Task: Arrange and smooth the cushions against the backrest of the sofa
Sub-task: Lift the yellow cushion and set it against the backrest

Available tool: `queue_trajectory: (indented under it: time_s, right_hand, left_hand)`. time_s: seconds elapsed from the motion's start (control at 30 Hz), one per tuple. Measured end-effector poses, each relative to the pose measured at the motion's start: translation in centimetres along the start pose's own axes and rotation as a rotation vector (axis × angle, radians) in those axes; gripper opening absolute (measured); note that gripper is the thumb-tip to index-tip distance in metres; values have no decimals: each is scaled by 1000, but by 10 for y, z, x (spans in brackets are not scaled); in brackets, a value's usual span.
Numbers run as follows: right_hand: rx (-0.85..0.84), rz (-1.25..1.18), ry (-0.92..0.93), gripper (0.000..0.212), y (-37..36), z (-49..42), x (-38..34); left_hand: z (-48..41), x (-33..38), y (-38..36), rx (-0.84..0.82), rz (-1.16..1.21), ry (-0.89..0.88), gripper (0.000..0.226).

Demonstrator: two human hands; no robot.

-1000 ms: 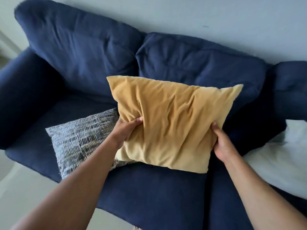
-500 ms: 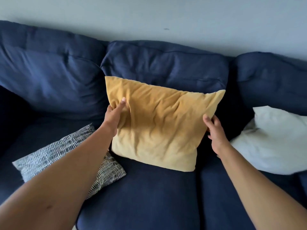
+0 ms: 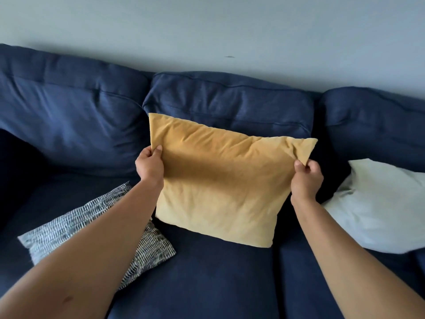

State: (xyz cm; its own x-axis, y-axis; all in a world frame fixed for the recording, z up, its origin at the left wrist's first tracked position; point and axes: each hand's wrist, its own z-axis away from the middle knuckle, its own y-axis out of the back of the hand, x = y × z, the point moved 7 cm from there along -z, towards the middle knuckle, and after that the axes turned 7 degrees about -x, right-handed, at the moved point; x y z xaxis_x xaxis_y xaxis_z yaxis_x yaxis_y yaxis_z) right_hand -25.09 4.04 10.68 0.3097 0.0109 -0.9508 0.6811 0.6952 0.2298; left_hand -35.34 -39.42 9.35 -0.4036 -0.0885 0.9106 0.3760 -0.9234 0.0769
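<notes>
A mustard-yellow cushion (image 3: 220, 183) stands upright on the seat of the dark blue sofa (image 3: 207, 279), leaning toward the middle backrest cushion (image 3: 230, 100). My left hand (image 3: 149, 165) pinches its upper left edge. My right hand (image 3: 305, 178) pinches its upper right corner, and the fabric is pulled taut between them. A grey-and-white patterned cushion (image 3: 69, 229) lies flat on the left seat, partly under my left forearm. A white cushion (image 3: 377, 206) leans at the right.
Blue backrest cushions stand on the left (image 3: 69, 116) and on the right (image 3: 377, 125). A pale wall (image 3: 207, 31) runs behind the sofa. The sofa's left armrest (image 3: 13, 162) is in shadow.
Both hands slid up from the yellow cushion's sides to its upper corners and now pinch the fabric. The cushion stands closer to the backrest, and the view has shifted right.
</notes>
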Motion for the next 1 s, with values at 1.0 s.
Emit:
queue_trajectory:
  time_s: [1.0]
  right_hand:
    - [-702, 848, -100, 38, -347, 357, 80]
  left_hand:
    - [-39, -114, 435, -138, -349, 363, 26]
